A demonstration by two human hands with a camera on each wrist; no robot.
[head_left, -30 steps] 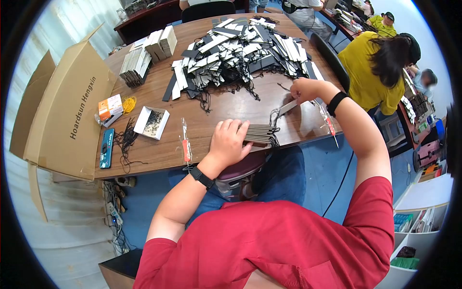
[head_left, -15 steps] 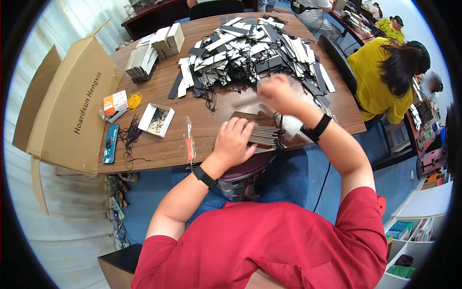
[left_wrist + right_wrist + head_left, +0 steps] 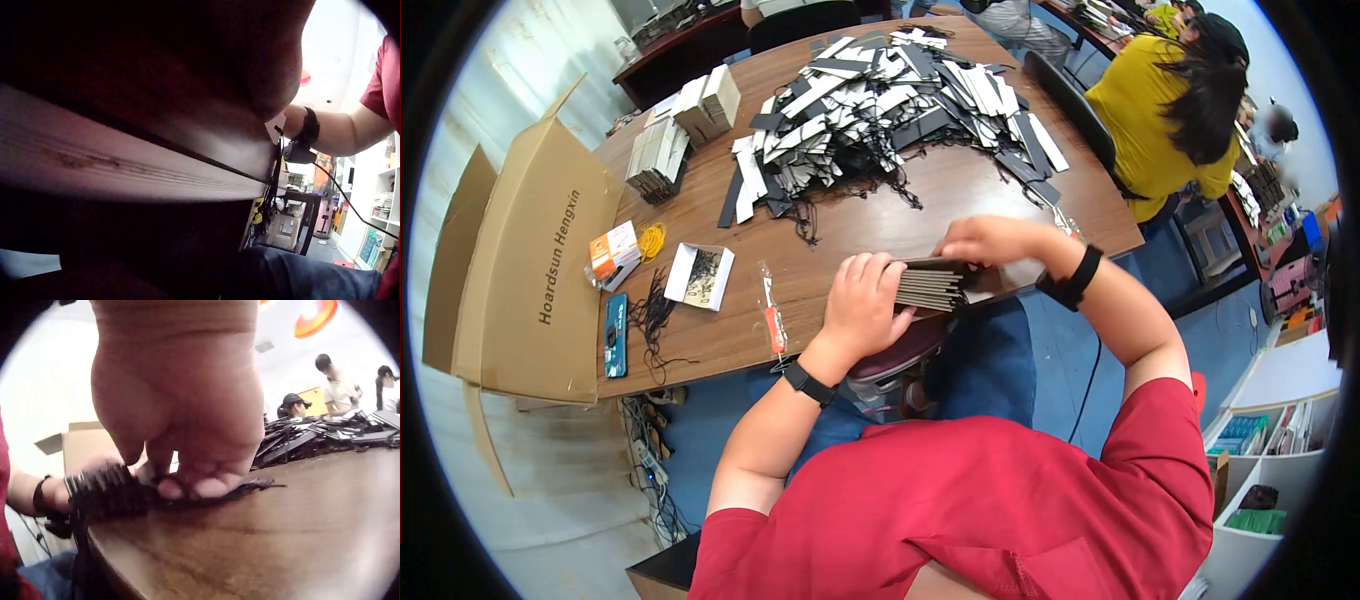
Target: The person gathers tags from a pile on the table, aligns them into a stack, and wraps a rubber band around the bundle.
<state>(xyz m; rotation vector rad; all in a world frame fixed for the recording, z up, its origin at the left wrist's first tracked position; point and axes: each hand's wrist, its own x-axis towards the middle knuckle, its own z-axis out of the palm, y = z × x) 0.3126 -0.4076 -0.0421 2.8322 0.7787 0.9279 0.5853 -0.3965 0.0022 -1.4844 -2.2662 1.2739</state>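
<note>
Below the red shirt's [image 3: 950,490] front, the left hand [image 3: 863,300] grips the left end of a stack of grey strips [image 3: 930,288] at the near edge of the table [image 3: 940,190]. The right hand [image 3: 990,240] is at the stack's other end, fingers curled round black cord [image 3: 262,484]; whether they also pinch a strip cannot be told, as the hand blurs in the head view and covers its own grasp in the right wrist view. The left wrist view is mostly dark, with the stack's pale edges crossing it. Left of the hands lies a red-handled tool [image 3: 775,328]. Lettering on the blue case [image 3: 615,335] is too small to read. Beyond it, a white tray [image 3: 675,287] holds small pieces, and print on the orange-and-white box [image 3: 613,252] is unreadable. The carton [image 3: 540,270] at far left reads "Hoardsun Hengxin" in dark letters up its side. Farther back are 2 groups of stacked strips [image 3: 657,158] and a heaped pile [image 3: 880,110] of black and white strips, its lower layers hidden. A person in yellow [image 3: 1155,100] sits beyond, turned away; people behind are blurred or cut off.
</note>
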